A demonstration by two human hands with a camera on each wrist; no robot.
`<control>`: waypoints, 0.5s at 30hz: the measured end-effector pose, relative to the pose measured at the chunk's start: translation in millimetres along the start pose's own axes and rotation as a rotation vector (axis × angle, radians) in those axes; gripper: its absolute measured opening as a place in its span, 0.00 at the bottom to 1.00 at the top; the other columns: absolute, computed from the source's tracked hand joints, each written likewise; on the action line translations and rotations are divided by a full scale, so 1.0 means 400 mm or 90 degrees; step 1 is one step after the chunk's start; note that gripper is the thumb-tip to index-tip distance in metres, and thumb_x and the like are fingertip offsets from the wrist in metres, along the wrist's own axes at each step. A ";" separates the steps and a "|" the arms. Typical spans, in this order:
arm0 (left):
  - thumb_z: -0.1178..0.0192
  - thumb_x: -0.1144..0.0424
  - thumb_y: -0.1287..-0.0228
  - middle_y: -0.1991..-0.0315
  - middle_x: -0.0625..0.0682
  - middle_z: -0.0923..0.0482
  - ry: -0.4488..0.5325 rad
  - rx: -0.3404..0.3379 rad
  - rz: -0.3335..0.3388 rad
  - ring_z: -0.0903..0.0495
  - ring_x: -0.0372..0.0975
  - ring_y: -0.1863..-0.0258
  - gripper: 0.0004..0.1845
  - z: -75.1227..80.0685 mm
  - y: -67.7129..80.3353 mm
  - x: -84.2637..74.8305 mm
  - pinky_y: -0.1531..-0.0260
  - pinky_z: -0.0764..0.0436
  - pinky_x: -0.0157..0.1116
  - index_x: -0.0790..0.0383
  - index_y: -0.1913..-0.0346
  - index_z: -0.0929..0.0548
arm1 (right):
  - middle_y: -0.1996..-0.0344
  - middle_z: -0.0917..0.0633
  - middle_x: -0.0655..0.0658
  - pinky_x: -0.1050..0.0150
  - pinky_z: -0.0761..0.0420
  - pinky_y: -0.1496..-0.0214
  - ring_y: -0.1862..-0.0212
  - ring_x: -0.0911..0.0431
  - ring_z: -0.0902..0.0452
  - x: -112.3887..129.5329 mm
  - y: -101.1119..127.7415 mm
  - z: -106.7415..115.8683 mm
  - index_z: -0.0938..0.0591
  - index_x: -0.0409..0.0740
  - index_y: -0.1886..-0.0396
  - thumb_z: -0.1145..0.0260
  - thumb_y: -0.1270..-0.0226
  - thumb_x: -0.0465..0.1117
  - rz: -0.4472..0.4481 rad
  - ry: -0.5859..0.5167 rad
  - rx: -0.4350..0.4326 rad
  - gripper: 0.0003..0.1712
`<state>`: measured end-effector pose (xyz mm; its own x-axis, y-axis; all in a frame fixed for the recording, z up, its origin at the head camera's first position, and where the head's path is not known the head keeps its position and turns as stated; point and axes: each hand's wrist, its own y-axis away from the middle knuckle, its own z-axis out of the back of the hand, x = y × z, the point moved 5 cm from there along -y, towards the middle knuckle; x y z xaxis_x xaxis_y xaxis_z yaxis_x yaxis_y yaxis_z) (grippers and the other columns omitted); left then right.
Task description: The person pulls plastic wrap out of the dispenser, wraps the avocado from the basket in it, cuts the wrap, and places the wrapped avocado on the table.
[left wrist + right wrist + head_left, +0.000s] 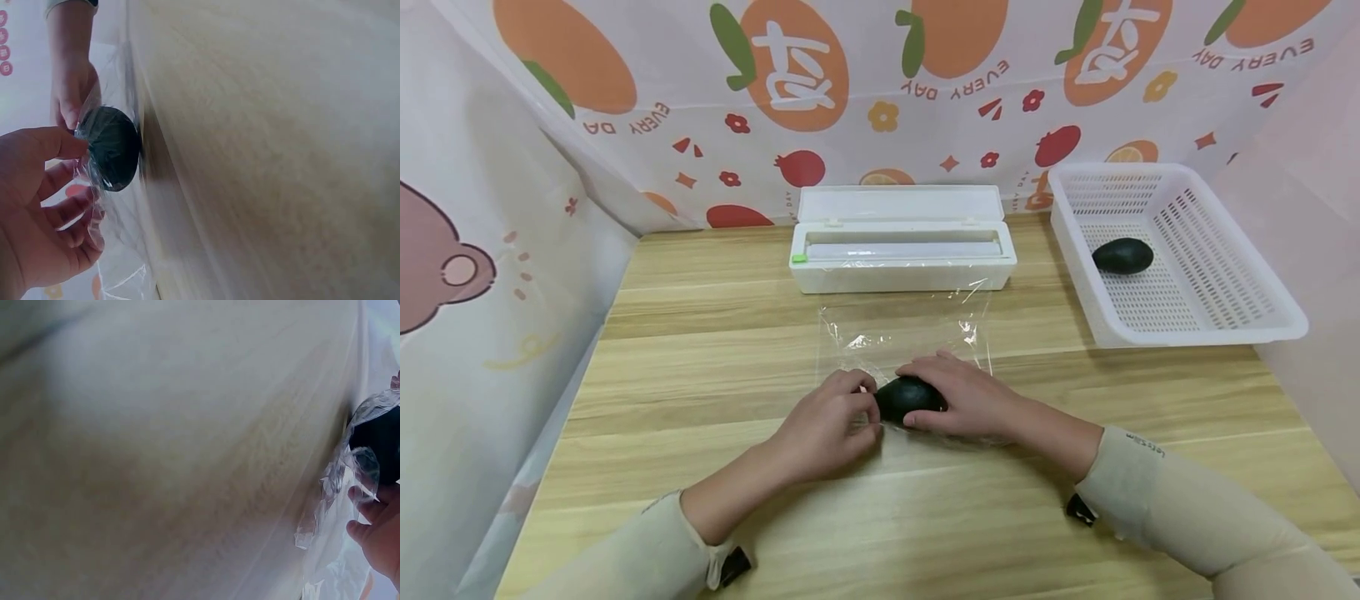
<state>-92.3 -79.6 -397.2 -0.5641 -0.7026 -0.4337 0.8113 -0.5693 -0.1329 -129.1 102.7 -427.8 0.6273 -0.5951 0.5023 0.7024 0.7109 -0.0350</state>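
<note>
avocado point(907, 397): my hands cover both ends
my right hand point(378, 534): mostly cut off at edge
right wrist view: table blurred

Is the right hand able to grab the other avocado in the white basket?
Probably yes. The basket is open on top and nothing covers that avocado, but the right hand now holds the avocado on the plastic wrap.

Left hand point(831, 421) fingers curled, pinching; right hand point(966, 392) cupped palm-down, forearms angled inward.
</note>
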 end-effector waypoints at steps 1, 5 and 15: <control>0.32 0.62 0.48 0.49 0.46 0.21 0.010 -0.001 0.000 0.24 0.40 0.48 0.07 -0.001 -0.003 0.002 0.48 0.21 0.41 0.47 0.76 0.19 | 0.36 0.24 0.53 0.53 0.41 0.25 0.35 0.59 0.30 -0.001 0.000 0.000 0.29 0.53 0.32 0.41 0.34 0.67 0.004 -0.006 0.002 0.37; 0.33 0.63 0.46 0.37 0.48 0.23 0.064 0.014 0.012 0.26 0.44 0.37 0.08 -0.006 -0.012 0.012 0.39 0.24 0.45 0.45 0.75 0.20 | 0.34 0.25 0.52 0.51 0.43 0.24 0.33 0.58 0.32 -0.002 -0.001 -0.001 0.30 0.51 0.30 0.44 0.29 0.62 0.016 -0.024 0.014 0.34; 0.37 0.67 0.40 0.51 0.45 0.17 0.134 0.027 0.035 0.19 0.37 0.52 0.14 -0.009 -0.037 0.029 0.50 0.20 0.41 0.50 0.51 0.18 | 0.28 0.34 0.55 0.50 0.35 0.29 0.28 0.57 0.40 -0.011 0.012 -0.001 0.40 0.56 0.23 0.36 0.39 0.69 -0.038 -0.047 0.011 0.49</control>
<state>-110.5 -77.9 -403.5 -0.4717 -0.6310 -0.6159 0.8300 -0.5536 -0.0685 -128.4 108.5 -430.5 0.5577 -0.6075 0.5656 0.7311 0.6821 0.0117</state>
